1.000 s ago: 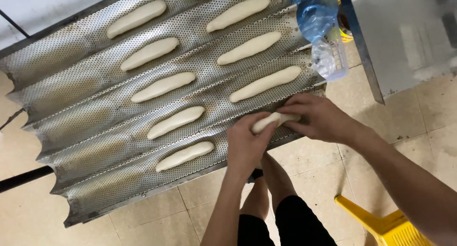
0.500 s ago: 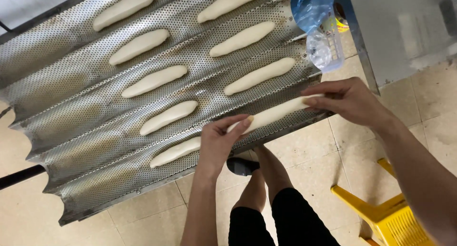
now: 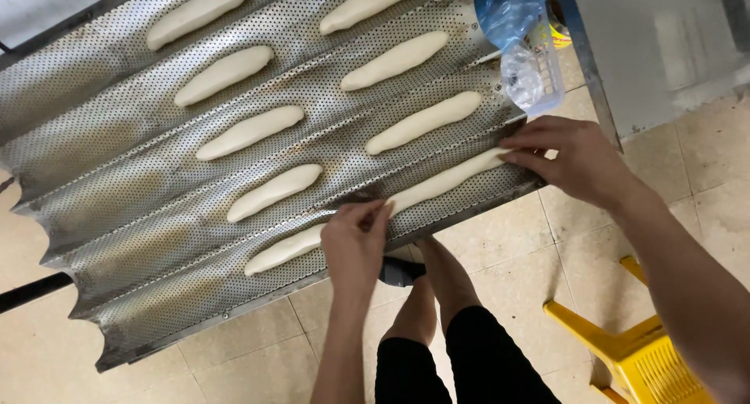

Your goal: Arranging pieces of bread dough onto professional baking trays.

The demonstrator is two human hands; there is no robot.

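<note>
A perforated, corrugated baguette tray (image 3: 117, 216) carries rows of shaped dough pieces in its grooves. In the nearest groove, past another dough piece (image 3: 283, 250), the left hand (image 3: 355, 244) pinches the near end of a long dough stick (image 3: 445, 181) between its fingertips. The right hand (image 3: 574, 158) pinches the stick's far end at the tray's right edge, below a crumpled plastic bag (image 3: 519, 41).
</note>
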